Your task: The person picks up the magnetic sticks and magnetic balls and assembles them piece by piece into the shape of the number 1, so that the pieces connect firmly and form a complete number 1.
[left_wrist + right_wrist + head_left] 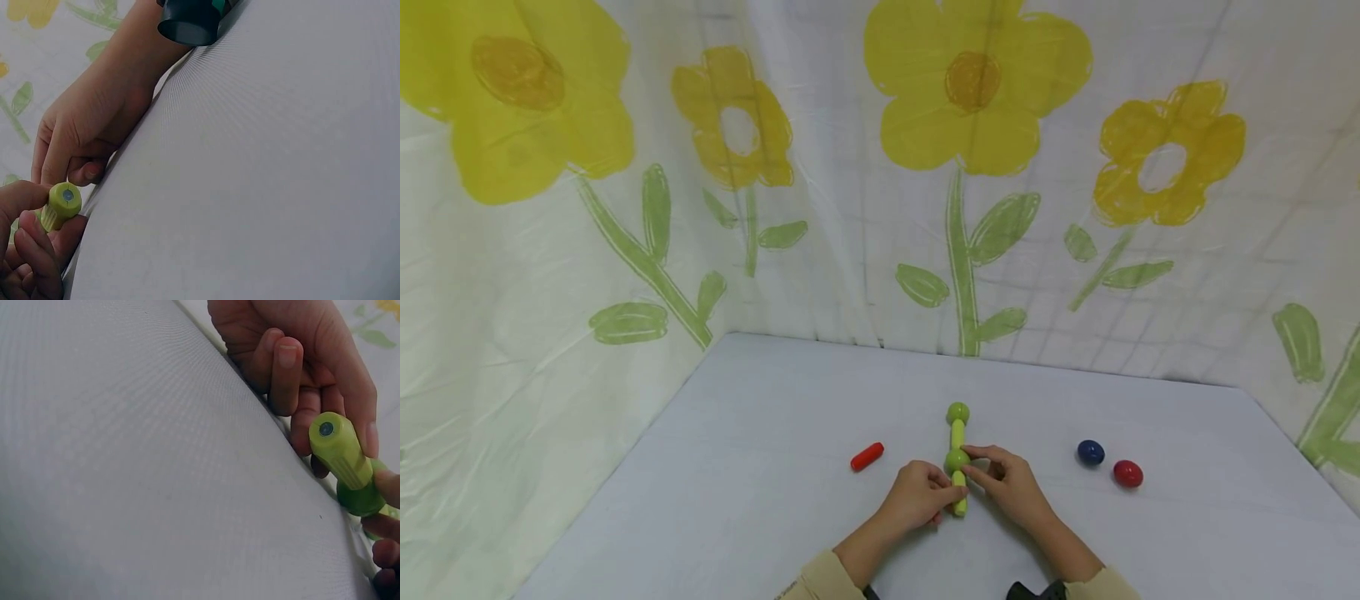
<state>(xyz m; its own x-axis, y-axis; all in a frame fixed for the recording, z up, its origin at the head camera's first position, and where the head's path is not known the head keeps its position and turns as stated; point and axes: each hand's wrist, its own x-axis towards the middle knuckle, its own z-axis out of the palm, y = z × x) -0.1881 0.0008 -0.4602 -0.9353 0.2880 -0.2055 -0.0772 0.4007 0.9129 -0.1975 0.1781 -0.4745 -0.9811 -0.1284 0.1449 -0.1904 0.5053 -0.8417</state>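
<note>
A line of yellow-green toy pieces lies on the table in the head view: a far green ball (958, 412), a far rod (957, 434), a middle green ball (956, 460) and a near rod (960, 505). My left hand (916, 497) pinches the near rod between thumb and fingers. From the other side, my right hand (1013, 490) pinches the middle ball with thumb and index finger. Both wrist views show the near rod (62, 203) end-on, with a small grey disc in its tip. In the right wrist view, the near rod (340, 450) meets the ball (359, 498).
Left of the hands lies a red rod (867, 457). A dark blue ball (1091, 452) and a red ball (1128, 474) sit to the right. Behind the white table (760, 400) hangs a curtain (835, 208) printed with yellow flowers.
</note>
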